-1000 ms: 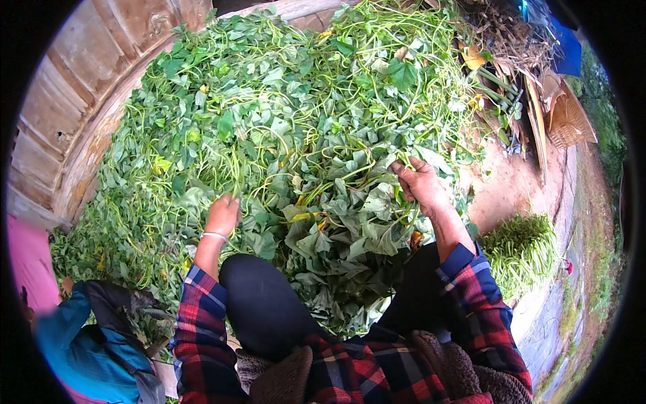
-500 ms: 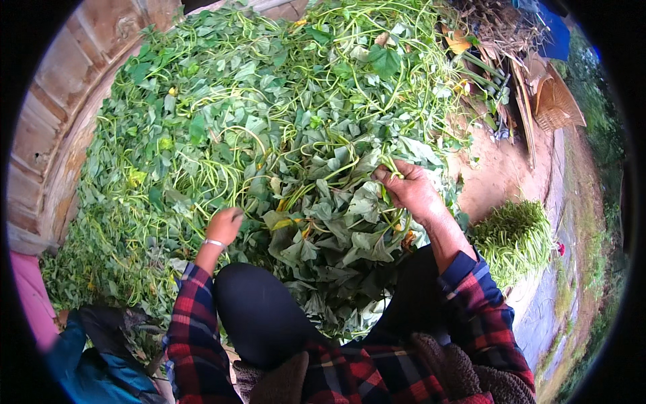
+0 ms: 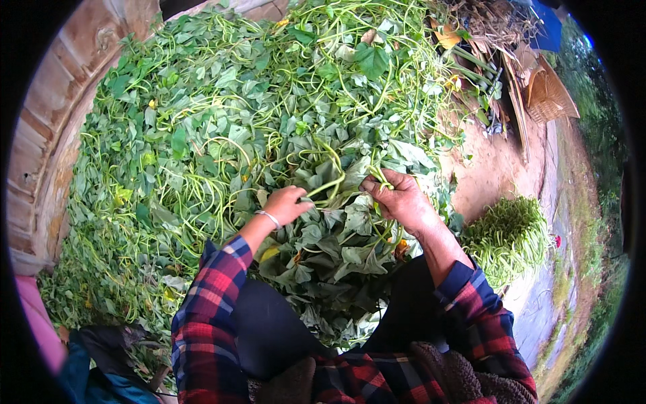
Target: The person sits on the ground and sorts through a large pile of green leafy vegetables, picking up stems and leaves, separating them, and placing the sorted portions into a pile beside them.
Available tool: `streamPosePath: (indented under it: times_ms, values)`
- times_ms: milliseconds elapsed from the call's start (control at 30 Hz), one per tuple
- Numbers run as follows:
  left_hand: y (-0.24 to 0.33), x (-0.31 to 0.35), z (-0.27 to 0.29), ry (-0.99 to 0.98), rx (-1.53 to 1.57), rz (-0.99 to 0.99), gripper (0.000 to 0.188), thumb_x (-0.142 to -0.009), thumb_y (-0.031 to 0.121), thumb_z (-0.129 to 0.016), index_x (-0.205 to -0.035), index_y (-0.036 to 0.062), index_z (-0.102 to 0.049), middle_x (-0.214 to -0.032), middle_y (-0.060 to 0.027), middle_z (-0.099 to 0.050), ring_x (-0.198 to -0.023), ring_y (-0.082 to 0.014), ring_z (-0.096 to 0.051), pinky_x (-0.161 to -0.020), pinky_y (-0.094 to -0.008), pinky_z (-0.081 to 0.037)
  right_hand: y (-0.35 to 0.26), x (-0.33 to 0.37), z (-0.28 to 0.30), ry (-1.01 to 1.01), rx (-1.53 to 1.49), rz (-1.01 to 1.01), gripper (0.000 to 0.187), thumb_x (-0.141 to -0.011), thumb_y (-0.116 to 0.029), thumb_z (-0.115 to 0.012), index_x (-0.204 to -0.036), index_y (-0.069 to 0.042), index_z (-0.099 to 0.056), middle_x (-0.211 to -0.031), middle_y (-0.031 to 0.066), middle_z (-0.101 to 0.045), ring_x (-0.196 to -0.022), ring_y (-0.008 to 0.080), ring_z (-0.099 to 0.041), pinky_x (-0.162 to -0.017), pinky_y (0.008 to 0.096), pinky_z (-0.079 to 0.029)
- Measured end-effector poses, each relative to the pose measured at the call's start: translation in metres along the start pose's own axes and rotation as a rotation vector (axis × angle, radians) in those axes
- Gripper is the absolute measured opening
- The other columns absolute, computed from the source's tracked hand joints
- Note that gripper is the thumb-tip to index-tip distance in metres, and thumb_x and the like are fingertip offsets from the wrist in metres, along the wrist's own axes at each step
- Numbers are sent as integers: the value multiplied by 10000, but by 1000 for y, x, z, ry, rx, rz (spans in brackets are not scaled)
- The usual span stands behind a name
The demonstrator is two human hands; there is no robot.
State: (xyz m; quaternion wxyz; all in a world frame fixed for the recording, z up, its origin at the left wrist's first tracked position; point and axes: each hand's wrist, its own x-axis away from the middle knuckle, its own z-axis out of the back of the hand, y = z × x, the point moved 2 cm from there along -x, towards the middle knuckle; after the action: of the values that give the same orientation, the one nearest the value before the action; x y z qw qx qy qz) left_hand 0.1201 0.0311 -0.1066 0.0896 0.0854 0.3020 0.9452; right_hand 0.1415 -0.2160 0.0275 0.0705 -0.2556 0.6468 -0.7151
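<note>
A great heap of leafy green vines (image 3: 202, 141) spreads before me, with long pale stems and heart-shaped leaves. My right hand (image 3: 405, 205) is closed in a pinch on a bunch of green stems (image 3: 378, 176), above the leaves between my knees. Just left of it, my left hand (image 3: 285, 206), with a pale bracelet at the wrist, has its fingertips closed at a bent green vine stem (image 3: 328, 184). Darker, drooping leaves (image 3: 323, 246) hang under both hands. Beside my right forearm stands a neat bundle of cut green stems (image 3: 511, 236).
A curved wooden wall (image 3: 60, 101) bounds the left side. Dry stalks and a woven basket (image 3: 552, 94) lie at the far right on bare earth (image 3: 474, 161). At the lower left, a person's dark teal clothing (image 3: 101, 384) and something pink (image 3: 37, 316) show.
My left hand has moved right and slightly up, from above my left knee to the stem near my right hand. My right hand keeps its pinch on the stems. The view has shifted slightly.
</note>
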Motion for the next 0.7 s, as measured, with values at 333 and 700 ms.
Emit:
streamPosePath:
  times_ms: [333,700]
  values:
    - [23,75,90,422,1029,264,214,-883,230,-571,-977,41,-606,-782,33,-544,-619,-40,-456,-555,-188,-395,-3,2,-4,42,21,80,148,-856,-211,-621,-925,-83,-647,-548,-79,-468,-426,25,-347,-393,195,-263]
    - [139,91,80,391,726,-39,192,-849,42,-557,-1040,32,-578,-834,9,-540,-624,-33,-432,-547,-165,-372,-10,14,-23,-215,-228,79,421,-795,-363,-681,-1104,-87,-606,-560,-87,-414,-429,21,-293,-391,193,-227]
